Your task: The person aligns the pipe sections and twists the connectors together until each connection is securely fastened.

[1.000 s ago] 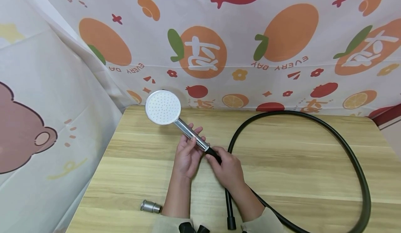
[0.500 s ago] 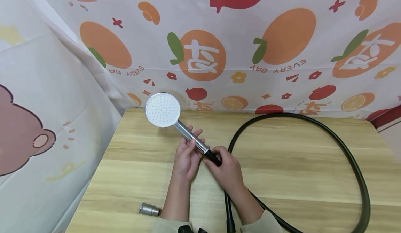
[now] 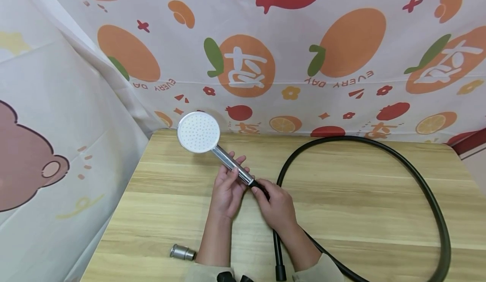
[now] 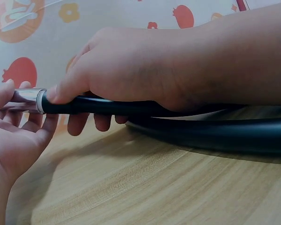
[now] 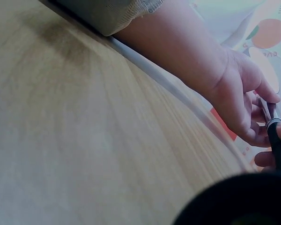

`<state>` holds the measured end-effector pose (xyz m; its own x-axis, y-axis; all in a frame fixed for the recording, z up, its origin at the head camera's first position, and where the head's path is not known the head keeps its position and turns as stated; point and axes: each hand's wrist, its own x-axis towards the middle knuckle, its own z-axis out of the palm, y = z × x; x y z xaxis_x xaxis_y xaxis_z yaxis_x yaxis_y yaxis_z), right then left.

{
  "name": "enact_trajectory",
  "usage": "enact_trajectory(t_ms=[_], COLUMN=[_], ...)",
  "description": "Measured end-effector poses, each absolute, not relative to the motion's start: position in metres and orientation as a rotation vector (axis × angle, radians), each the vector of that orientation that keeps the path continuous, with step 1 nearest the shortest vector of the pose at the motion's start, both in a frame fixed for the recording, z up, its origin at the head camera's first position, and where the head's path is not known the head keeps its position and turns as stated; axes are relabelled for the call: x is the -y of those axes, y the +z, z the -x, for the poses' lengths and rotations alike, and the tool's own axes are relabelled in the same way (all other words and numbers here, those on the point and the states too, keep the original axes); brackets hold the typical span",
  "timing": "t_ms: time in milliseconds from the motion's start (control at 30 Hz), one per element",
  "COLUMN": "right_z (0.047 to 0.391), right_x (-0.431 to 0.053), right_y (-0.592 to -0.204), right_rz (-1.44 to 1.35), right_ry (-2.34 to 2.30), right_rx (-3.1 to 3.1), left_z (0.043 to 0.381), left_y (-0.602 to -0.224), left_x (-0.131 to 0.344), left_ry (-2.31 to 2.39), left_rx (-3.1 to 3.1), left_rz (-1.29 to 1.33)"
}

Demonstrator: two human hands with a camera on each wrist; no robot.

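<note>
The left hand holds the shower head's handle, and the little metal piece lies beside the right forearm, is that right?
Not quite: the little metal piece lies beside the left forearm, as the head view shows. The left hand does hold the handle.

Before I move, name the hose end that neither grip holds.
The hose end near the head view's bottom, beside the right sleeve; the right grip holds the other end, at the showerhead handle.
</note>
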<state>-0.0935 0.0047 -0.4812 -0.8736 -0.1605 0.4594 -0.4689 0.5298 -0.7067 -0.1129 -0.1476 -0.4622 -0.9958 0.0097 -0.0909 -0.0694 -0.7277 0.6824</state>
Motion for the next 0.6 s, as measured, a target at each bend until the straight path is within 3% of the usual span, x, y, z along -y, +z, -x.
enact_trajectory(t_ms=[600], right_z=[0.0946], right_x=[-0.0028], right_y=[-0.4812], right_rz=[-0.481], right_ry=[1.290], right_rx=[2.364], left_z=[0.1140], left_y=[-0.4626], left_x=[0.1474], left_ry=[2.872], left_rx=[-1.138], left_rz=[0.136])
